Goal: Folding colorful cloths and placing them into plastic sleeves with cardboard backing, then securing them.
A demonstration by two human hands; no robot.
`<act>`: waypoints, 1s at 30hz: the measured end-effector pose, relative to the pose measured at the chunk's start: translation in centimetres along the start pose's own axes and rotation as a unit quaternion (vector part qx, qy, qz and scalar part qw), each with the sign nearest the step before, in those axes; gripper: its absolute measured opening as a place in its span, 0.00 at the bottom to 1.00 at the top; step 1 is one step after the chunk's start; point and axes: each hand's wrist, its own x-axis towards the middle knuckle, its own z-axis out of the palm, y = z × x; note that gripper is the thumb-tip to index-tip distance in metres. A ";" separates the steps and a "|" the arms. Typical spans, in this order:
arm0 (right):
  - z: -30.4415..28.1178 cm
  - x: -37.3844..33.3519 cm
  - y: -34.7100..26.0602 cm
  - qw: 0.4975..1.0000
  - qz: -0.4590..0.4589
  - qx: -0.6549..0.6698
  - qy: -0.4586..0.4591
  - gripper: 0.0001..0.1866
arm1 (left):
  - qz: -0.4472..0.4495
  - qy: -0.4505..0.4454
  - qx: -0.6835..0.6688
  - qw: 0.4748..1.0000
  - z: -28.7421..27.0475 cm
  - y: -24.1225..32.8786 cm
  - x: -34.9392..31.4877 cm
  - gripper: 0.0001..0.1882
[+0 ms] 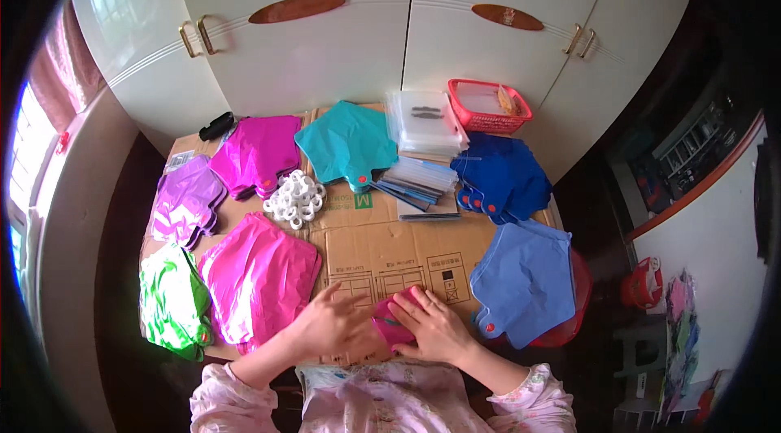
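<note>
A small folded magenta sheet [394,319] lies on the cardboard [358,246] close in front of me. My right hand [435,327] rests flat over its right part, fingers stretched out, so some of it is hidden. Just left of the sheet, my left hand [332,322] hovers with its fingers apart and nothing visible in them. Beside that hand lies a stack of shiny pink flat sheets [259,274]. To the right is a stack of light blue sheets [527,278] with a red dot on its lower tab.
Around the cardboard lie stacks of green [172,299], lilac [187,197], magenta [259,152], teal [346,140] and dark blue sheets [506,177]. White rings [294,199], clear plastic sleeves [419,120], thin dark strips [407,191] and a red basket [488,118] lie toward the white cabinet [325,51].
</note>
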 end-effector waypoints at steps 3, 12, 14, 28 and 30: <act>0.2 -0.3 -0.4 1.000 0.008 -0.007 0.007 0.40 | -0.021 0.065 0.013 0.998 -0.6 -2.7 4.7 0.09; 0.7 -1.4 -1.4 0.999 0.038 0.032 0.015 0.40 | -0.174 0.045 -0.214 0.960 2.2 -10.6 16.8 0.10; 0.5 -1.5 -1.4 0.999 0.042 0.027 0.004 0.39 | -0.184 0.002 -0.216 0.959 2.3 -11.2 17.5 0.10; 0.4 -1.4 -1.1 0.999 0.036 0.027 0.005 0.38 | -0.077 0.002 0.023 0.997 2.7 -9.4 18.2 0.07; 0.5 -1.5 -1.0 0.999 0.034 0.028 0.003 0.39 | -0.079 0.039 -0.001 0.996 2.4 -9.1 18.3 0.06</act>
